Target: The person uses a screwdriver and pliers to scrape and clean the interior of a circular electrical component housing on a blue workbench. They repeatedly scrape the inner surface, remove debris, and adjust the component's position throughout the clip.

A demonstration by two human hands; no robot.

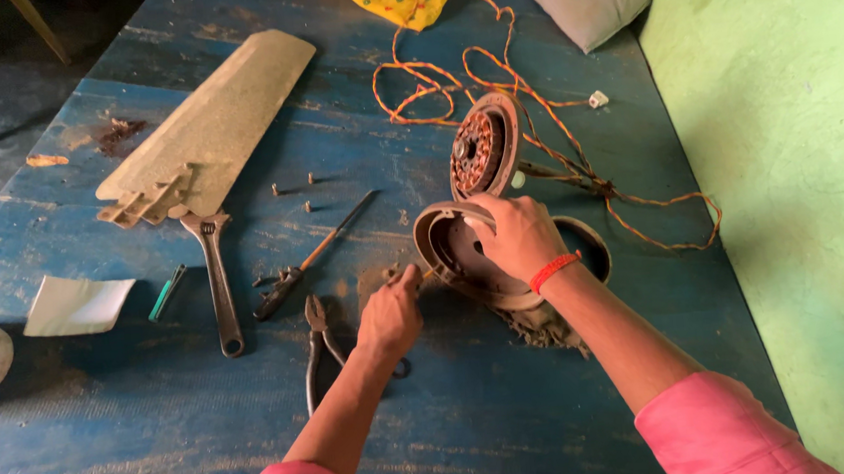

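Note:
My right hand [520, 237], with an orange thread at the wrist, grips a round brown fan motor cover [443, 250] and holds it tilted on edge on the blue table [155, 408]. My left hand [391, 315] is closed around a small tool whose tip touches the cover's lower left rim; the tool is mostly hidden. Behind the cover stands the fan motor [483, 147] with copper windings showing. A second round cover [588, 246] lies partly hidden behind my right wrist.
Pliers [317, 351], an adjustable wrench [217, 278], a screwdriver [313, 256] and loose screws [296, 189] lie left of my hands. A fan blade [212, 123] rests at the back left. Orange wire [489, 71] loops behind the motor. Dust pile [545, 328] under the cover.

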